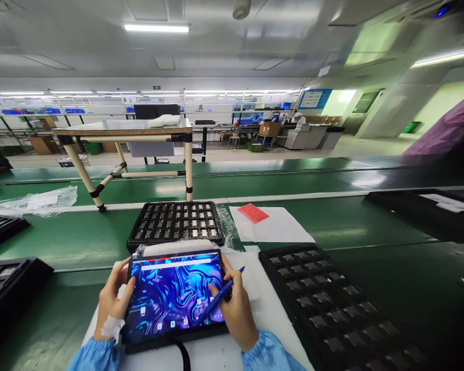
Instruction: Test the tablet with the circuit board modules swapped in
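A lit tablet (173,288) sits tilted toward the wearer, low in the middle of the view, above a white mat (272,314) on a green workbench surface (332,216). The left hand (116,296) grips the tablet's left edge, thumb on the front, with a whitish wrap (112,327) around that wrist. The right hand (235,306) is closed around a blue pen (210,307) and also steadies the tablet's right side; the pen slants across the lower right of the screen, though whether its tip touches the glass cannot be told. The screen shows blue and purple swirls, a search bar near the top and small icons below. A black strap or cable (183,354) curves out beneath the tablet's lower edge. Just beyond the tablet lies a black compartment tray (133,242) filled with small metallic parts; a larger black tray (295,304) with similar pieces lies to the right. Between and behind them, a red card (254,213) rests on a white sheet (280,226). Farther back stands a pipe-legged table (123,132), and blurred pink clothing (444,129) shows at far right.
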The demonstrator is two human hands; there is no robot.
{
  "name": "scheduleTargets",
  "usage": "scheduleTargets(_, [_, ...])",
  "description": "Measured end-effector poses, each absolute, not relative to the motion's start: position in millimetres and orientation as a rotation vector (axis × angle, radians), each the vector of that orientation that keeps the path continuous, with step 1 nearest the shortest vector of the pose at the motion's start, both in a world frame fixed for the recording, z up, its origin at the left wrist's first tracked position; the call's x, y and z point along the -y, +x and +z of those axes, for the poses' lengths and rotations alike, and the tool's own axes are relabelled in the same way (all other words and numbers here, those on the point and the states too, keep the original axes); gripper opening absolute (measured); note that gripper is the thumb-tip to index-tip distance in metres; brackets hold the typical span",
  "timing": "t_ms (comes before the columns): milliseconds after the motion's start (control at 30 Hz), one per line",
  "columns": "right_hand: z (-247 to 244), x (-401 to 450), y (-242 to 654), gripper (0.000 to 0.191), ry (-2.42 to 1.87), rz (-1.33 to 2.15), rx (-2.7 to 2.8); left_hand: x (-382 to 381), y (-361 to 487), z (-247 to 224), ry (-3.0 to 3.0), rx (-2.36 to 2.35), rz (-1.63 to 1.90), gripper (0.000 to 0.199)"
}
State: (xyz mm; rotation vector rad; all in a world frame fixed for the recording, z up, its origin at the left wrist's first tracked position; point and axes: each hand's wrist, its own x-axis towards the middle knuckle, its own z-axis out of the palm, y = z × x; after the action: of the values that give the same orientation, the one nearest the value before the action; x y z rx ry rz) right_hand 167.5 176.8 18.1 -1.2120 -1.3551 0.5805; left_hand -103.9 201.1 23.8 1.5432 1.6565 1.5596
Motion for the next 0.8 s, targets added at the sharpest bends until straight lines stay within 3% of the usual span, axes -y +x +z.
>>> scheduleTargets(167, [17.6, -177.7, 171.1, 0.021, -1.246, 0.597, 1.309, -197.7, -112.5, 39.9, 1.923, -1.853, 1.707, 0.048])
scheduleTargets(367, [24.9, -177.9, 175.5, 0.023, -1.160, 0.479, 1.234, -168.4, -94.4, 60.0, 1.903, -1.924, 1.941, 0.014])
scheduleTargets(467, [30.9, -175.7, 177.1, 0.014, -1.131, 0.465, 1.250, -136.5, -65.5, 66.9, 2.083, -1.734, 1.797, 0.007])
scheduleTargets(567, [33.5, -173.8, 177.6, 0.013, -1.115, 0.454, 1.288, -105.0, -32.6, 65.9, 2.327, -1.397, 1.417, 0.008])
scheduleTargets(667, [29.4, -174.9, 178.3, 0.016, -1.103, 0.425, 1.354, -85.4, -14.3, 54.3, 2.511, -1.200, 1.203, 0.019])
scheduleTargets(800, [23.2, -180.5, 179.3, 0.020, -1.077, 0.362, 1.476, -76.2, -24.4, 29.8, 2.431, -1.211, 1.243, 0.020])
